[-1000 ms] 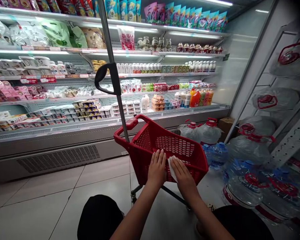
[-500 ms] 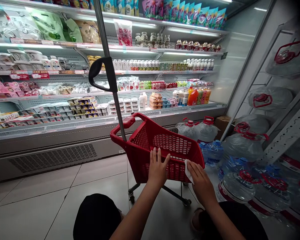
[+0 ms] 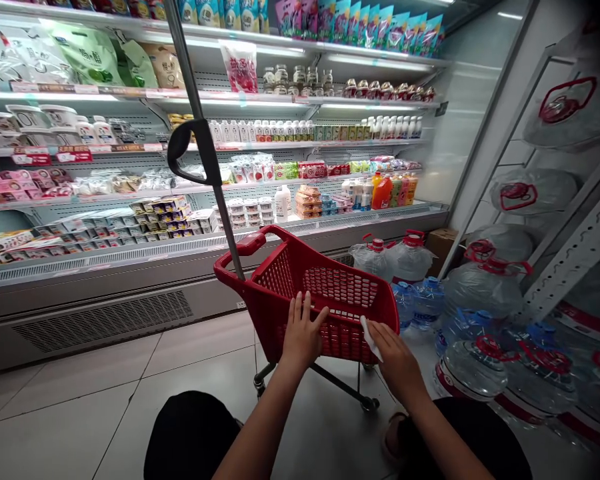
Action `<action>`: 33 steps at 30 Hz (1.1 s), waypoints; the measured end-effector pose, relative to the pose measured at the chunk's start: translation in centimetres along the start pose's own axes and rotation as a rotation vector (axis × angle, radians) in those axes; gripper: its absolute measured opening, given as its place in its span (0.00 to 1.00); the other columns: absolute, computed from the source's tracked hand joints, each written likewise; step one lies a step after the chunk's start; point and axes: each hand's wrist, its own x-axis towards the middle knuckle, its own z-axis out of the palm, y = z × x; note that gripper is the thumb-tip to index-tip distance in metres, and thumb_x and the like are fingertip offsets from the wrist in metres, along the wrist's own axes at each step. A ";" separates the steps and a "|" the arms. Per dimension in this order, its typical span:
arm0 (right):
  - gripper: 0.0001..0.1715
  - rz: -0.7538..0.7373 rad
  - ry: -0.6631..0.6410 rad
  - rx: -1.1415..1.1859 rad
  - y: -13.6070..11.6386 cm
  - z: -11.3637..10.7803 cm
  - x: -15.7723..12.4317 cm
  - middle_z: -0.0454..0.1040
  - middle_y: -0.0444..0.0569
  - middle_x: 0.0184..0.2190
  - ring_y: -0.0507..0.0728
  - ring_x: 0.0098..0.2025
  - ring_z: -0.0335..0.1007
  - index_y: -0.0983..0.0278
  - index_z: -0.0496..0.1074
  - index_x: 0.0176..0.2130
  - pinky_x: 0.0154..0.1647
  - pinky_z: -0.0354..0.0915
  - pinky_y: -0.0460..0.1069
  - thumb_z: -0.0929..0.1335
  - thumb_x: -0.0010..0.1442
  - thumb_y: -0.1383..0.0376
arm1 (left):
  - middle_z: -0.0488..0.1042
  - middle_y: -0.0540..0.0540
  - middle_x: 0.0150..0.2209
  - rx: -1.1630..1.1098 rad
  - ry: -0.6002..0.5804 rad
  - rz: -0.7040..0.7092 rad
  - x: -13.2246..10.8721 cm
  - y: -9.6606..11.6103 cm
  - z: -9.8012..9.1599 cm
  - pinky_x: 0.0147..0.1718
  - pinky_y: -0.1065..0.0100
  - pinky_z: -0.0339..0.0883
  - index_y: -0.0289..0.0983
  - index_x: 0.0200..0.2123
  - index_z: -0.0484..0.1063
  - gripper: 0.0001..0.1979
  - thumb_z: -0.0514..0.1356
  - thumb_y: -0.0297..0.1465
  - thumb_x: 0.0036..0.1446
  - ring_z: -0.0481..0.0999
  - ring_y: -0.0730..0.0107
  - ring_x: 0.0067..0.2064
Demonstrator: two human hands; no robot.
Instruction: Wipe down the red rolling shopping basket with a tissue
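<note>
A red plastic shopping cart (image 3: 260, 293) with slotted walls stands in front of me on dark legs with casters. From its left end rises a grey pole with a black loop handle (image 3: 209, 153). My left hand (image 3: 303, 333) rests on the near side wall, fingers apart and reaching over the rim. Farther right along the same wall, my right hand (image 3: 397, 363) presses a white wipe (image 3: 371, 339) against the outside near the cart's right end. Its fingers lie together over the wipe and partly cover it.
Behind the cart runs a lit refrigerated display (image 3: 105, 303) stocked with dairy tubs, bottles and pouches. Large water jugs (image 3: 473, 370) crowd the floor on the right beside a white perforated rack post (image 3: 575, 257). My knees frame the tiled floor (image 3: 115, 373) below.
The view has shifted slightly, so the cart and both hands appear a little farther left. My left hand stays on the side wall and my right hand still holds the wipe against it.
</note>
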 end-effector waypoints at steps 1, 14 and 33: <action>0.43 0.028 0.012 -0.021 0.5 -0.2 -0.7 0.70 0.51 0.66 0.64 0.68 0.64 0.60 0.51 0.75 0.64 0.69 0.59 0.58 0.64 0.74 | 0.43 0.39 0.77 -0.003 -0.001 -0.028 0.1 0.1 0.0 0.70 0.33 0.45 0.45 0.66 0.67 0.36 0.66 0.28 0.54 0.40 0.33 0.76; 0.52 -0.130 0.012 0.073 -5.4 0.9 2.8 0.71 0.52 0.65 0.60 0.65 0.68 0.63 0.51 0.75 0.65 0.67 0.57 0.59 0.54 0.79 | 0.51 0.41 0.75 -0.070 -0.068 0.043 -0.9 0.2 1.1 0.73 0.41 0.44 0.43 0.68 0.64 0.38 0.64 0.27 0.53 0.43 0.45 0.77; 0.54 -0.368 -0.031 0.030 -4.3 -1.5 -1.1 0.62 0.49 0.71 0.54 0.73 0.55 0.61 0.43 0.76 0.76 0.50 0.59 0.54 0.55 0.83 | 0.54 0.52 0.75 -0.106 0.002 -0.105 -2.8 -1.9 -0.1 0.73 0.37 0.41 0.52 0.62 0.74 0.21 0.59 0.34 0.67 0.44 0.46 0.77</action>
